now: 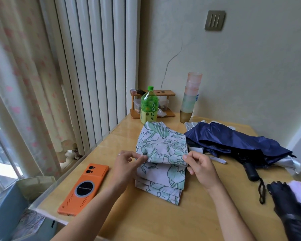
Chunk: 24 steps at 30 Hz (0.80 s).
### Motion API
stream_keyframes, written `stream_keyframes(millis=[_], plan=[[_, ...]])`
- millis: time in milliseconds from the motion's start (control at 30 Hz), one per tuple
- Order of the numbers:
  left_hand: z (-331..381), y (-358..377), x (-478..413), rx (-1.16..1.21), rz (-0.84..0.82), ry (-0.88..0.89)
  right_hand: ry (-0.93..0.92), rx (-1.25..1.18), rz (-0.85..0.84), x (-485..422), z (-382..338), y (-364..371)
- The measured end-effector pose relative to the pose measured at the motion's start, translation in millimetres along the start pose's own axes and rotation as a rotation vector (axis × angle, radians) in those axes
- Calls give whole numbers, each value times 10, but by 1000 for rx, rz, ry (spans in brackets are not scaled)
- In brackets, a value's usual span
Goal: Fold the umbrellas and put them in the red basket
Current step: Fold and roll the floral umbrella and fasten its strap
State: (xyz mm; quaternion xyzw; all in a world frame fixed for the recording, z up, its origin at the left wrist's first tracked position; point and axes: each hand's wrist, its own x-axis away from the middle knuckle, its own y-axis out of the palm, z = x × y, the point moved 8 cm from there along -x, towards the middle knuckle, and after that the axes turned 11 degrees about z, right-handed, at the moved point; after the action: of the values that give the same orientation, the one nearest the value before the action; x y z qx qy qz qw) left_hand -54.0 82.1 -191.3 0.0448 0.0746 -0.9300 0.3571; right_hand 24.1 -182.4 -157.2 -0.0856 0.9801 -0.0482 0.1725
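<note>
Head view. The floral umbrella (161, 160), white cloth printed with green leaves, lies at the middle of the tabletop (146, 223), its canopy gathered into flat pleats stacked toward the near edge. The left hand (129, 162) pinches the left end of the topmost pleat between thumb and forefinger. The right hand (200, 166) pinches the right end of the same pleat in the same way, so both hands grasp the cloth and neither is free.

The navy umbrella (233, 141) lies loosely collapsed and unpleated toward the far right corner, touching the floral one along its right side, with its black handle (250, 172) pointing toward the near edge. A dark bundle (288, 204) at the right edge, cut off by the frame, is possibly a third umbrella. The red basket is not in view.

An orange phone (83, 188) rests by the left edge. A green tea bottle (149, 105), a wooden rack (169, 93) and a stack of cups (191, 96) stand along the far edge.

The step in hand appears to be the folding of the first umbrella, pleat by pleat. The next move probably calls for laying this pleat flat and even on the stack. After that the canopy is to be wrapped round the shaft and its strap fastened.
</note>
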Motion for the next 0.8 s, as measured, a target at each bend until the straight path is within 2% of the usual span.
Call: stream_keyframes(millis=[333,467,667,800], plan=[[31,74,10,-70,-26,83,-13,10,-39,18,41,60],[116,80,26,-100,11,133,-27,-4,-29,19,8,62],[95,-55,8,-45,39,81,-18,-6,-4,-4,25,-12],[-17,-63,29,65,-30,-51,29,-58,-37,2,15,16]])
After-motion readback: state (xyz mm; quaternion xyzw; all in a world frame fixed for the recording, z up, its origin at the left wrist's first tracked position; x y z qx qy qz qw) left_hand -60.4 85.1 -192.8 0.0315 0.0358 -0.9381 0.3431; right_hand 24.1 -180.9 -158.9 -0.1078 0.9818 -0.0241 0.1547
